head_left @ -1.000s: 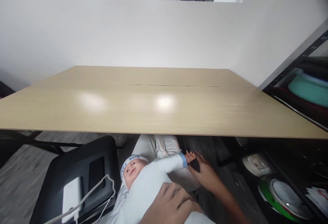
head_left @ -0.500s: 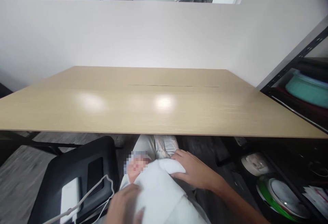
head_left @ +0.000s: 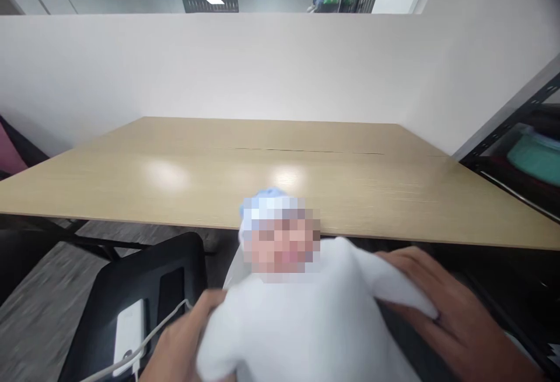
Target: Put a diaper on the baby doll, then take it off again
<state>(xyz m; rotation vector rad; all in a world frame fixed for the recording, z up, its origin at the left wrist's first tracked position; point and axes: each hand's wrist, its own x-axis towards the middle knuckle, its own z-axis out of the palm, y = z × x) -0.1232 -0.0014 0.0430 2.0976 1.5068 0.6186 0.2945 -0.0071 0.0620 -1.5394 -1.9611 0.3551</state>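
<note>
A doll (head_left: pixel 297 323) in a white outfit with a pale blue cap is held upright, close in front of me at the table's near edge. Its face is blurred out. My left hand (head_left: pixel 184 335) grips the sleeve on the doll's left side of the view, with its lower fingers partly hidden behind the cloth. On the other side, my right hand (head_left: pixel 446 306) holds the outstretched white sleeve, fingers over and behind it. The doll's lower part runs out of the picture.
A wide wooden table (head_left: pixel 210 189) stretches ahead to a white partition (head_left: pixel 262 67). At left, a black stool (head_left: pixel 100 294) carries a white power bank (head_left: pixel 129 335) with a cable (head_left: pixel 153 335). A dark shelf rack (head_left: pixel 503 119) with a teal container (head_left: pixel 536 157) stands at right.
The doll has come up from my lap towards the table edge, its head now higher and facing me. My hands have spread apart, the right one moving further right with the sleeve.
</note>
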